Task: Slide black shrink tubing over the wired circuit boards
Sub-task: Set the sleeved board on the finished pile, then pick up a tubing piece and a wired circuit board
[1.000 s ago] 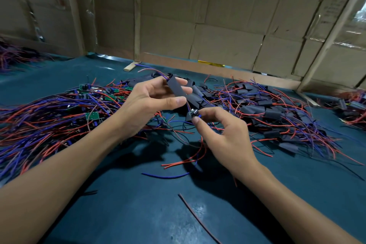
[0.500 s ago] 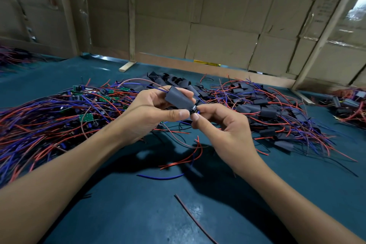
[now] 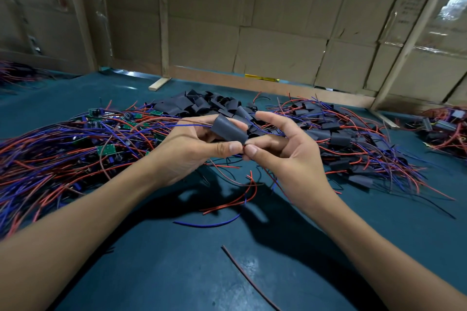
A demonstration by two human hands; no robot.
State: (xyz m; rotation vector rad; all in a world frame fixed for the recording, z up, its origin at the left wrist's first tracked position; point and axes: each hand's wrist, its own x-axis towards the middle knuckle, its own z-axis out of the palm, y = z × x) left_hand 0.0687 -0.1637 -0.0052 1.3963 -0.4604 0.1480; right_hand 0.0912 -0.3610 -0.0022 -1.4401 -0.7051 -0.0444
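Both hands are raised together above the surface point(image 3: 177, 272), meeting fingertip to fingertip. A black tube point(image 3: 228, 128) is pinched by the left hand point(image 3: 192, 151), thumb below and fingers behind, so that its mouth is held open and steady. The right hand point(image 3: 285, 156) is closed in a pinch at the tube's near end, thumb and a finger pressed on what appears to be red wire point(image 3: 244, 147) emerging there; its index finger is lifted clear above. Wires point(image 3: 187, 122) trail out of the tube's far end to the left, which suggests the board is already inside, though the board itself cannot be seen. The grip is judged to serve a pull: the sleeve braced by one hand while the leads are drawn through by the other.

The tube lies between the hands, touching both, tilted with its far end higher. Bare boards point(image 3: 106, 150) with red and blue leads are heaped to the left, near the left forearm. Loose tubes point(image 3: 202, 103) are piled just beyond the hands, and sleeved boards point(image 3: 338, 139) are spread to the right, so that supply, sleeves and finished pieces are kept within reach.
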